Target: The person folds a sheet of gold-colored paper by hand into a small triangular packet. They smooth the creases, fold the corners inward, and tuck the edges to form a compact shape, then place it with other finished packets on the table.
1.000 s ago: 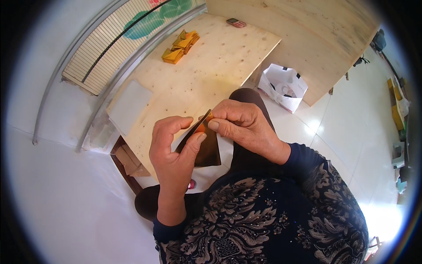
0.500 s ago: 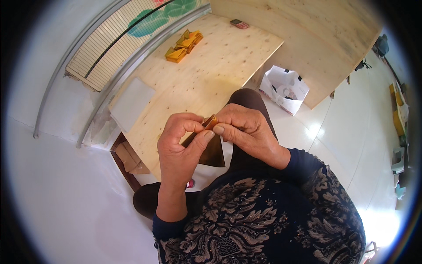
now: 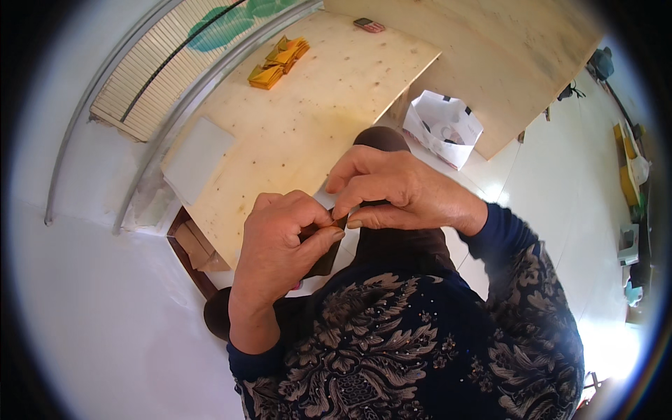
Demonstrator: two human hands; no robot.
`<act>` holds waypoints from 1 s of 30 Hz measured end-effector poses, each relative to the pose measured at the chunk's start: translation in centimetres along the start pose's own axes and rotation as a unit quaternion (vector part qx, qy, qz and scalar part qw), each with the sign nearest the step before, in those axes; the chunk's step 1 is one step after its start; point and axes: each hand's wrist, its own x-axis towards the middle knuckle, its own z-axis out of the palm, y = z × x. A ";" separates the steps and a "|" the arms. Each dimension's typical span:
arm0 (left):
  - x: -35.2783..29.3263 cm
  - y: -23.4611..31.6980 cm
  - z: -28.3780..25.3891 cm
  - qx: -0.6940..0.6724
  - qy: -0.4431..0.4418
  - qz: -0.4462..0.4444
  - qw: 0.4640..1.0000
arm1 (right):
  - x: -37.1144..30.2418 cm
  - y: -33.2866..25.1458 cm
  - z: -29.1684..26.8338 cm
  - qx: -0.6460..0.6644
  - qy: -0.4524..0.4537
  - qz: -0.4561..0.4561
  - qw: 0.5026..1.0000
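My left hand (image 3: 280, 245) pinches a dark brown folded sheet of paper (image 3: 325, 263) between thumb and fingers, over my lap. From the other side my right hand (image 3: 406, 189) grips the paper's upper edge between thumb and forefinger, its other fingers curled above. Both hands cover most of the sheet; its lower part shows beneath my left thumb. Beyond my hands, on the light wooden table (image 3: 294, 119), lies a small group of folded golden-yellow papers (image 3: 278, 61).
A mobile phone (image 3: 369, 26) lies at the table's far edge. A white bag (image 3: 442, 129) stands right of the table on the tiled floor (image 3: 539, 189). A pale sheet (image 3: 199, 159) covers the table's left edge, and a brown carton (image 3: 198, 245) sits below it.
Both hands have come lower in view with the paper. My right hand has turned, its fingers lifting above the paper's edge, and less of the sheet shows now.
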 end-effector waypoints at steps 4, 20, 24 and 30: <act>0.2 0.3 0.5 0.040 -0.005 0.018 0.999 | 0.2 0.2 -0.9 -0.074 -0.061 0.035 0.995; -1.6 1.4 2.8 0.009 0.065 -0.015 0.998 | -3.0 -0.8 1.0 0.238 0.051 0.208 0.947; -1.5 1.6 2.7 0.022 0.070 -0.001 0.997 | -3.3 -0.6 1.2 0.277 0.059 0.236 0.929; -1.3 1.6 2.8 0.025 0.079 0.007 0.997 | -3.4 -0.2 1.4 0.303 0.052 0.238 0.922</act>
